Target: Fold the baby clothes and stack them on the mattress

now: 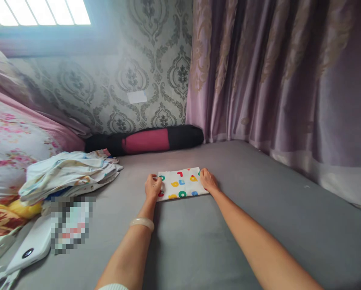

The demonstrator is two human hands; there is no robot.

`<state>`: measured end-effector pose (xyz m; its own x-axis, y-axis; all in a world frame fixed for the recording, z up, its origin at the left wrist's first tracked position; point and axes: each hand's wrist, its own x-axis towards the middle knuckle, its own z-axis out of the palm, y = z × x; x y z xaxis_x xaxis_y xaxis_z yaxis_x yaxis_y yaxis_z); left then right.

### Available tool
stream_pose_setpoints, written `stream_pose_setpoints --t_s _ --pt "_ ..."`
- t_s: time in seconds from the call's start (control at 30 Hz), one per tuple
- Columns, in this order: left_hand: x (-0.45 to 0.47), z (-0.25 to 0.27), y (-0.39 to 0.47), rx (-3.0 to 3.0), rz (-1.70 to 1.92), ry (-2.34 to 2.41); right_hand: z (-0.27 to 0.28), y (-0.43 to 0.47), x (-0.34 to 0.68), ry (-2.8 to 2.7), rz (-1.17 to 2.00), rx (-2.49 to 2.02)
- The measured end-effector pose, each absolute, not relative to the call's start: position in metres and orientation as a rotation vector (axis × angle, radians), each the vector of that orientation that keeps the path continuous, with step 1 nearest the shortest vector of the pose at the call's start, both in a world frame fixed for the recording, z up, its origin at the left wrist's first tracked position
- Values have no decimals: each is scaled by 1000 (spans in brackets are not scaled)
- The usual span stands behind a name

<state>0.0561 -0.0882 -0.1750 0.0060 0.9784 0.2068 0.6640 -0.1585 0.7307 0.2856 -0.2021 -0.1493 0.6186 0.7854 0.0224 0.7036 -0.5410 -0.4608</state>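
A white folded cloth (185,186) printed with colourful letters lies on the grey bedsheet in front of me, folded into a flat rectangle. At its left end, my left hand (153,186) is closed on the edge, fingers curled and thumb near the corner. My right hand (208,180) grips the opposite short edge, its fingers bent over the border. A pale bangle (142,222) circles my left wrist. Fingertips of both hands are partly hidden.
The grey bedsheet (195,245) spreads around the cloth. Folded clothes (71,173) are piled at left, beside a floral pillow (14,137). Nearer lie a white device (32,241), a power strip (1,247) and a blurred item. A black-and-pink roll (146,139) rests against the wall; a curtain (259,72) hangs right.
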Motion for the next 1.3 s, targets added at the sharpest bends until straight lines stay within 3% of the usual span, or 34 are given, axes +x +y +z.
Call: stream_pose_setpoints --t_s 1.3 --pt "59 -173 -89 1791 1067 1731 -154 -193 295 -1174 371 -2395"
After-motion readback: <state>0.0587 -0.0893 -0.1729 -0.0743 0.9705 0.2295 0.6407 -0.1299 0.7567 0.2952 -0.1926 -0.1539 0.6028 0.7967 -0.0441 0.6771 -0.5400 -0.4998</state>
